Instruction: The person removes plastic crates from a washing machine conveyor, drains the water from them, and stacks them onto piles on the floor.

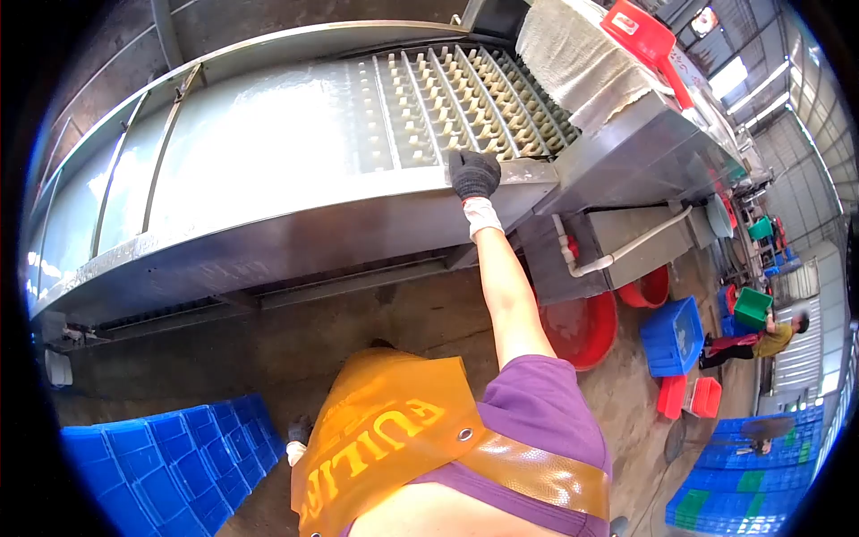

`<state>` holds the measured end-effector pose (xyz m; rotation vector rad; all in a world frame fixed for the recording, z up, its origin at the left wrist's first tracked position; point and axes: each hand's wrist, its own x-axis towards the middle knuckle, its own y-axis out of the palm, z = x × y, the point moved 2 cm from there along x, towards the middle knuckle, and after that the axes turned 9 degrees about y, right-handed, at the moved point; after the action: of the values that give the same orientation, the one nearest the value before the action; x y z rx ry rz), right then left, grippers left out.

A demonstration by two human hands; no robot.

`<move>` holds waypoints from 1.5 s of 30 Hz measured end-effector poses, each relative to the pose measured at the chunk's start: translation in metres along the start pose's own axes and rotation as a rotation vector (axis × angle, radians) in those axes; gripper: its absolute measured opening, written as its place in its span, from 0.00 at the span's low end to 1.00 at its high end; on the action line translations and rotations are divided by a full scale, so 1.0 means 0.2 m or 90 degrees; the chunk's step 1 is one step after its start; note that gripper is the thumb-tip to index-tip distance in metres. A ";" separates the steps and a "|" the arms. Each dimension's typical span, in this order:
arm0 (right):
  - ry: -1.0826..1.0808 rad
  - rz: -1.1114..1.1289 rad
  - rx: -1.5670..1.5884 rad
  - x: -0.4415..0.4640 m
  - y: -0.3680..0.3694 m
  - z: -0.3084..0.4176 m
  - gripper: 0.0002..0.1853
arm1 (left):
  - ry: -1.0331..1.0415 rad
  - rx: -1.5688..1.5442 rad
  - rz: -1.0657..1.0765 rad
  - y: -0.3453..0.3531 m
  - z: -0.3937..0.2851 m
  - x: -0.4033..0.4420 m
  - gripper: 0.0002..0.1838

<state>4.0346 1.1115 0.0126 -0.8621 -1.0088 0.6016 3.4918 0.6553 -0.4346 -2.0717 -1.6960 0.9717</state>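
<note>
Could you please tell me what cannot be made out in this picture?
In the head view:
- Left dark-gloved hand: too small to read its fingers; the orange apron hides its arm.
- Right dark-gloved hand: its own back hides the fingertips.
- Long metal tank: glare washes out the contents of its left part.
- Stacked blue plastic crates: cut off by the dark lens border.
- Distant person in a yellow top: hands too small and blurred.

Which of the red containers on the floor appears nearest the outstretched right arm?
The large round red tub, seen just beside the forearm. It looks the widest; the smaller round tub and two rectangular red bins sit farther off.
</note>
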 end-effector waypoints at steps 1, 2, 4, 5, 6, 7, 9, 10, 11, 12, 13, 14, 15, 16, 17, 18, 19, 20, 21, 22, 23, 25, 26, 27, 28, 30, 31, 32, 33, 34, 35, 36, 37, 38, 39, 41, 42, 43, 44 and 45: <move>-0.001 0.000 0.003 0.01 0.01 -0.02 0.19 | -0.185 -0.233 -0.010 0.07 0.09 0.00 0.11; -0.012 -0.022 0.003 0.03 0.03 -0.04 0.19 | -0.184 -0.232 -0.014 0.10 0.11 -0.01 0.11; -0.039 -0.056 0.032 0.04 0.03 -0.04 0.19 | 0.095 0.376 0.081 0.08 0.07 0.01 0.16; -0.036 -0.058 0.035 0.03 0.03 -0.03 0.19 | 0.084 0.337 0.076 0.08 0.08 0.00 0.16; -0.033 -0.051 0.022 0.03 0.04 -0.03 0.19 | 0.052 0.279 0.068 0.07 0.04 0.00 0.16; -0.025 -0.045 0.009 0.03 0.05 -0.03 0.19 | 0.029 0.242 0.067 0.06 0.03 0.00 0.16; -0.012 -0.037 -0.019 0.04 0.11 -0.03 0.20 | 0.009 0.206 0.076 0.04 -0.01 0.07 0.16; -0.022 -0.001 -0.062 0.04 0.10 -0.03 0.20 | 0.011 0.201 0.081 0.02 -0.04 0.11 0.16; -0.044 -0.001 -0.038 0.03 0.03 -0.02 0.19 | 0.018 0.203 0.092 0.00 -0.08 0.17 0.16; -0.045 -0.041 -0.003 0.05 0.13 -0.07 0.17 | 0.025 0.205 0.100 -0.02 -0.11 0.21 0.16; -0.083 -0.112 0.011 0.03 0.08 -0.06 0.15 | 0.031 0.207 0.110 -0.04 -0.14 0.25 0.16; -0.045 -0.015 -0.067 0.04 0.06 -0.05 0.16 | 0.034 0.207 0.118 -0.05 -0.17 0.29 0.16; -0.029 -0.033 -0.055 0.04 0.10 -0.06 0.17 | 0.053 0.205 0.110 -0.11 -0.27 0.34 0.16; -0.032 -0.036 -0.032 0.04 0.11 -0.07 0.18 | 0.049 0.214 0.126 -0.11 -0.26 0.35 0.17; -0.004 0.012 -0.037 0.04 0.07 -0.06 0.19 | 0.056 0.217 0.132 -0.12 -0.29 0.38 0.17; -0.020 0.006 0.009 0.02 0.03 -0.07 0.19 | 0.065 0.222 0.138 -0.11 -0.32 0.41 0.17; -0.021 -0.003 -0.004 0.04 0.08 -0.08 0.19 | 0.077 0.225 0.145 -0.11 -0.36 0.45 0.17; 0.009 -0.025 -0.016 0.04 0.11 -0.08 0.20 | 0.092 0.229 0.148 -0.11 -0.39 0.47 0.17; -0.013 0.006 -0.050 0.05 0.09 -0.07 0.17 | 0.108 0.233 0.154 -0.11 -0.44 0.51 0.17; -0.026 -0.029 -0.085 0.05 0.13 -0.07 0.14 | 0.126 0.235 0.159 -0.11 -0.48 0.55 0.17; -0.029 -0.044 -0.109 0.05 0.16 -0.08 0.13 | 0.147 0.238 0.164 -0.12 -0.54 0.59 0.17; -0.008 -0.029 -0.133 0.04 0.12 -0.07 0.15 | 0.192 0.239 0.162 -0.17 -0.71 0.64 0.17; 0.010 -0.006 -0.117 0.05 0.11 -0.08 0.15 | 0.207 0.236 0.161 -0.19 -0.79 0.64 0.17; 0.024 0.015 -0.097 0.06 0.11 -0.08 0.15 | 0.231 0.233 0.154 -0.22 -0.87 0.65 0.17; 0.029 0.016 -0.078 0.07 0.11 -0.08 0.17 | 0.258 0.226 0.138 -0.26 -0.97 0.66 0.17; 0.056 0.015 -0.062 0.06 0.06 -0.09 0.19 | 0.323 0.209 0.090 -0.37 -1.22 0.70 0.17; 0.045 -0.008 -0.051 0.06 0.09 -0.10 0.19 | 0.368 0.200 0.051 -0.45 -1.37 0.73 0.18; 0.046 0.012 -0.055 0.06 0.07 -0.11 0.19 | 0.424 0.192 -0.002 -0.55 -1.55 0.78 0.18; 0.046 0.032 -0.059 0.07 0.06 -0.11 0.19 | 0.490 0.192 -0.068 -0.65 -1.74 0.81 0.18; 0.046 0.052 -0.066 0.07 0.05 -0.11 0.18 | 0.556 0.190 -0.134 -0.75 -1.95 0.86 0.18; 0.064 0.065 -0.062 0.07 0.05 -0.11 0.18 | 0.619 0.201 -0.204 -0.87 -2.13 0.90 0.18; 0.064 0.070 -0.060 0.07 0.05 -0.12 0.18 | 0.680 0.221 -0.276 -0.97 -2.31 0.93 0.18; 0.061 0.074 -0.057 0.08 0.03 -0.12 0.18 | 0.732 0.249 -0.363 -1.08 -2.46 0.99 0.18; 0.064 0.077 -0.060 0.08 0.01 -0.12 0.18 | 0.757 0.262 -0.433 -1.17 -2.59 1.03 0.18; 0.058 0.068 -0.048 0.08 -0.01 -0.13 0.17 | 0.720 0.100 -0.451 -1.23 -2.63 1.13 0.19; 0.055 0.060 -0.038 0.08 -0.01 -0.15 0.17 | 0.688 0.401 -0.565 -1.37 -2.77 1.23 0.21; 0.056 0.076 -0.050 0.09 -0.01 -0.16 0.17 | 0.634 0.341 -0.523 -1.41 -2.70 1.37 0.21; 0.057 0.093 -0.061 0.10 0.03 -0.16 0.17 | 0.580 0.282 -0.481 -1.45 -2.63 1.50 0.22; 0.059 0.093 -0.060 0.11 0.04 -0.17 0.17 | 0.524 0.382 -0.367 -1.48 -2.48 1.71 0.22; 0.057 0.083 -0.061 0.12 0.06 -0.18 0.17 | 0.465 0.477 -0.252 -1.50 -2.36 1.87 0.22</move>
<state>4.0760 1.1248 0.0045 -1.0363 -0.9114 0.6230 3.6075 1.1759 -0.0245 -1.2838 -1.0548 0.4973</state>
